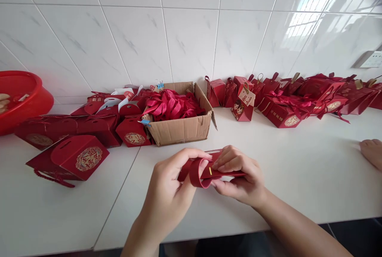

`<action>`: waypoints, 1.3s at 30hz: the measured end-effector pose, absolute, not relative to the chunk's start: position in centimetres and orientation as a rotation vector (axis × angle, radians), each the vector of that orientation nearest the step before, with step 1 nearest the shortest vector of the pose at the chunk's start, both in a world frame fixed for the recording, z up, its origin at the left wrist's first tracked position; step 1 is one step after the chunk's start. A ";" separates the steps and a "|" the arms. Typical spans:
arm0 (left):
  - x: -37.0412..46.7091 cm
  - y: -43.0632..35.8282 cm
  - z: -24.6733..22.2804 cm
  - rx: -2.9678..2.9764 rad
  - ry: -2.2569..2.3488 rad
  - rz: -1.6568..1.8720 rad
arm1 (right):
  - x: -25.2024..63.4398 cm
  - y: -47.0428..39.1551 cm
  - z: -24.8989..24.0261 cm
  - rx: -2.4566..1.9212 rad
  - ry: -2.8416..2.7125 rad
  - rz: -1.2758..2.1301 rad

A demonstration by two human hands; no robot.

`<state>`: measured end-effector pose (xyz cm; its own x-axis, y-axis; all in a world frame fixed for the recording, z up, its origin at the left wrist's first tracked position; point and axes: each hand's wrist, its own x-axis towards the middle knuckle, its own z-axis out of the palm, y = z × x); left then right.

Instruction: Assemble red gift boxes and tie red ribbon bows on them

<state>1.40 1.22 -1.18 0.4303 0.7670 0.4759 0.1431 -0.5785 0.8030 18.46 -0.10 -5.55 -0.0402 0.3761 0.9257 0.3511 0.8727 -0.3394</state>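
Note:
Above the front of the white table (pixel 149 213), my two hands hold one red paper gift box (pixel 217 172), which looks partly folded. A red strap (pixel 195 172) curls in a loop at its left end, and a short yellow mark shows beside the loop. My left hand (pixel 170 187) closes round the left side, its thumb and fingers about the strap. On the right side, my right hand (pixel 243 175) pinches the box, fingers on top and thumb below. Much of the box is hidden by my fingers.
A cardboard box (pixel 180 129) full of red ribbons stands behind my hands. Red gift boxes (pixel 89 157) crowd the left, more (pixel 283 113) line the wall at right. A red basin (pixel 26 102) sits far left. Another person's hand (pixel 373 151) rests at the right edge.

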 end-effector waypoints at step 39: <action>0.0 3.7 -1.8 2.105 0.277 0.974 | 18.7 0.1 -5.8 -0.468 -1.657 -0.164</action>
<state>-0.02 3.68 -1.81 0.6817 0.4819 0.5505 -0.1200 -0.6686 0.7339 18.66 0.10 -5.79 -0.0734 0.2063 0.9757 0.3937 0.9049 -0.1617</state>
